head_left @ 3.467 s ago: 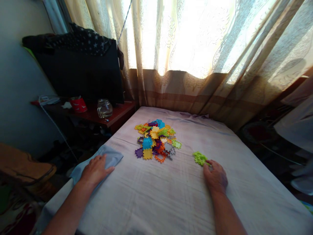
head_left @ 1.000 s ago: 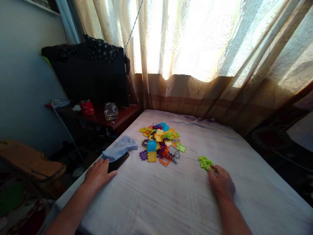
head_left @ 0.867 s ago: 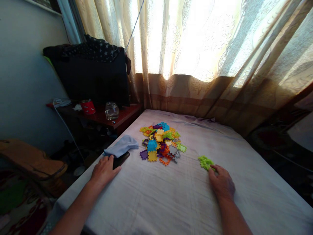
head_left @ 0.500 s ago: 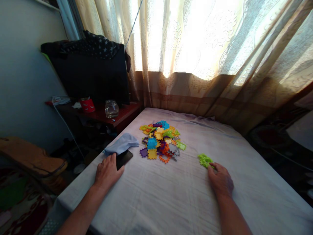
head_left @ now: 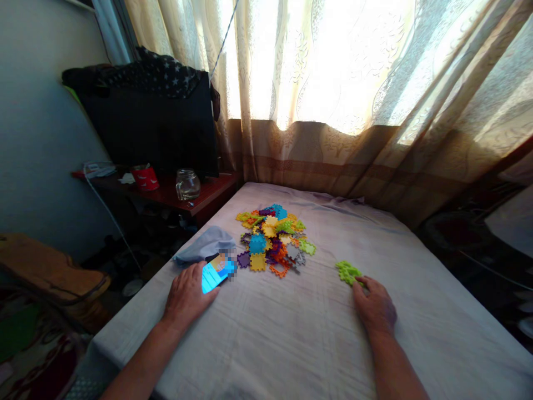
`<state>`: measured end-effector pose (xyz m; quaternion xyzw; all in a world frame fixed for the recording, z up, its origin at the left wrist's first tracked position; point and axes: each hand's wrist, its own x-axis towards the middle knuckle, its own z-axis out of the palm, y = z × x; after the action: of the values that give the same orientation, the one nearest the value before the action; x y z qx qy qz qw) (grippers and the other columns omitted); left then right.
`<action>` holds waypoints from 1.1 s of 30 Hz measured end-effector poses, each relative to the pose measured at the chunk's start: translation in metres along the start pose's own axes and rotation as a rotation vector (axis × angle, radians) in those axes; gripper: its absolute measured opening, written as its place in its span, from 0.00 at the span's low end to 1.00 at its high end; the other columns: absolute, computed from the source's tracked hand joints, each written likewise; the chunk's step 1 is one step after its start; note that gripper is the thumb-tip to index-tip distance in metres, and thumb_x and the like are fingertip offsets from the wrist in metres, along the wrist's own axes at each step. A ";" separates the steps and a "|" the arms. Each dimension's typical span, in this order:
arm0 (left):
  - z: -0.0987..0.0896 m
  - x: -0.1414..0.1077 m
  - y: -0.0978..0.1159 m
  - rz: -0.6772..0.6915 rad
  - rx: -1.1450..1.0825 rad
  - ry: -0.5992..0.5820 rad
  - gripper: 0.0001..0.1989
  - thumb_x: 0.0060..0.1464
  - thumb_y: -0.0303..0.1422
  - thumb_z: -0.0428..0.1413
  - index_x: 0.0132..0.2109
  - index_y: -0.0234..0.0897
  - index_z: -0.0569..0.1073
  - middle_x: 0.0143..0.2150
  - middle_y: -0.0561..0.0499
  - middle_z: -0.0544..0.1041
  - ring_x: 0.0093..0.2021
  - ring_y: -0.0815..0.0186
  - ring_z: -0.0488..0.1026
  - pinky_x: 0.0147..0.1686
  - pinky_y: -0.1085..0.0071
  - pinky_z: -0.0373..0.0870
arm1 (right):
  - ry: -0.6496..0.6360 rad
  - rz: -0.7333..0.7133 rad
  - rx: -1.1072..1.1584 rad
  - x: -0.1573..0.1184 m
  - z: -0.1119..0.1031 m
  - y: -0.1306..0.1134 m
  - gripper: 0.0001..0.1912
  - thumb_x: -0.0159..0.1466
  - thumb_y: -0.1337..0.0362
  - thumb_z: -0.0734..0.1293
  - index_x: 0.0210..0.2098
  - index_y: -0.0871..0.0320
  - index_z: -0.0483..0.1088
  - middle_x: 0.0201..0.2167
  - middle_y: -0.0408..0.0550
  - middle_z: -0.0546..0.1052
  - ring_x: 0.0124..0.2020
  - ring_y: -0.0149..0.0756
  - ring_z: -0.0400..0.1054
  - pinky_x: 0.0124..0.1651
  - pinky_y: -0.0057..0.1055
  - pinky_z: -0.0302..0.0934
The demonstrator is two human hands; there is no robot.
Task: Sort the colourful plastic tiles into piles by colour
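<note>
My left hand [head_left: 189, 293] is closed around a smartphone [head_left: 213, 279], whose screen is lit blue and orange; part of the picture on it is blurred out. Just behind the phone lies a crumpled light blue cloth [head_left: 210, 240]. At the right, my right hand [head_left: 377, 305] pinches the near edge of a lime green toothed puzzle piece [head_left: 347, 272] that rests on the sheet. Between the hands and farther back is a heap of colourful foam-like puzzle pieces [head_left: 270, 229] with toothed edges, in blue, yellow, purple, orange, grey and green.
The pieces lie on a bed-like surface with a pale sheet [head_left: 266, 333]. To the left, a red-brown stand [head_left: 219, 191] holds a dark television [head_left: 154, 128], a glass jar [head_left: 188, 185] and a red container [head_left: 145, 178]. Curtains [head_left: 333, 150] hang behind. A wooden chair back [head_left: 50, 266] stands left.
The phone's screen has gone from dark to lit. My left hand and the phone have shifted slightly right, away from the cloth. My right hand has stayed on the green piece.
</note>
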<state>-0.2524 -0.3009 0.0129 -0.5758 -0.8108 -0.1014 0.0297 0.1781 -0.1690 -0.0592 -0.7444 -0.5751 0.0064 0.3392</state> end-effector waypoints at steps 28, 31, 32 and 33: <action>-0.051 0.065 -0.095 -0.094 -0.085 -0.329 0.25 0.54 0.46 0.41 0.38 0.40 0.79 0.41 0.47 0.81 0.42 0.56 0.78 0.39 0.67 0.69 | -0.035 0.003 -0.001 0.000 -0.004 -0.003 0.19 0.59 0.57 0.57 0.40 0.58 0.75 0.49 0.56 0.76 0.50 0.48 0.68 0.49 0.42 0.63; -0.045 0.060 -0.104 -0.095 -0.071 -0.367 0.22 0.52 0.45 0.43 0.33 0.41 0.80 0.36 0.49 0.82 0.38 0.57 0.78 0.34 0.69 0.69 | -0.029 -0.001 -0.006 0.000 -0.004 -0.003 0.19 0.60 0.57 0.58 0.40 0.58 0.75 0.49 0.56 0.76 0.49 0.47 0.68 0.49 0.42 0.63; -0.043 0.058 -0.107 -0.092 -0.064 -0.372 0.21 0.51 0.44 0.44 0.30 0.42 0.80 0.34 0.49 0.82 0.36 0.58 0.78 0.33 0.69 0.69 | -0.026 -0.001 -0.006 0.000 -0.004 -0.002 0.18 0.60 0.57 0.58 0.40 0.57 0.75 0.49 0.55 0.76 0.49 0.47 0.68 0.48 0.42 0.63; -0.042 0.056 -0.110 -0.088 -0.053 -0.366 0.19 0.49 0.43 0.46 0.28 0.42 0.79 0.31 0.50 0.82 0.34 0.58 0.78 0.31 0.70 0.69 | -0.024 0.001 -0.006 0.000 -0.004 -0.002 0.18 0.59 0.57 0.58 0.40 0.57 0.75 0.48 0.55 0.76 0.49 0.47 0.68 0.48 0.42 0.63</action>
<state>-0.3769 -0.2923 0.0491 -0.5490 -0.8242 -0.0177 -0.1380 0.1777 -0.1708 -0.0553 -0.7454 -0.5789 0.0138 0.3303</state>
